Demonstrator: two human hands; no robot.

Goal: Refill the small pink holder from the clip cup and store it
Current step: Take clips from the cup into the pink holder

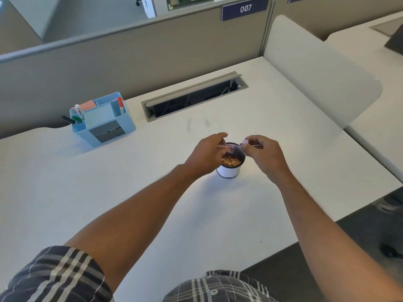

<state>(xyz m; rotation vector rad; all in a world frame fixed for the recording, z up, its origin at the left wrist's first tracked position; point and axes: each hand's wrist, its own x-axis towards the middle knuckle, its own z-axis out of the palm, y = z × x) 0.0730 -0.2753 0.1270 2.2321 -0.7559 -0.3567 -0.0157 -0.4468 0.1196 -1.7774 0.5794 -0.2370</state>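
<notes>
A white clip cup (pixel 228 171) with a dark rim stands on the white desk (pixel 109 192), filled with orange-gold clips (pixel 231 161). Both hands hover right above its mouth. My left hand (pixel 207 155) pinches a small clear-pink holder (pixel 231 148) over the cup. My right hand (pixel 265 153) pinches a small pink piece (pixel 245 142) at the holder's right end; whether it is a lid or part of the holder I cannot tell.
A blue desk organizer (pixel 102 119) with markers, notes and a grey drawer sits at the back left. An open cable slot (pixel 194 97) lies behind the cup. A rounded white divider (pixel 316 73) stands at the right; the desk's edge runs along the front right.
</notes>
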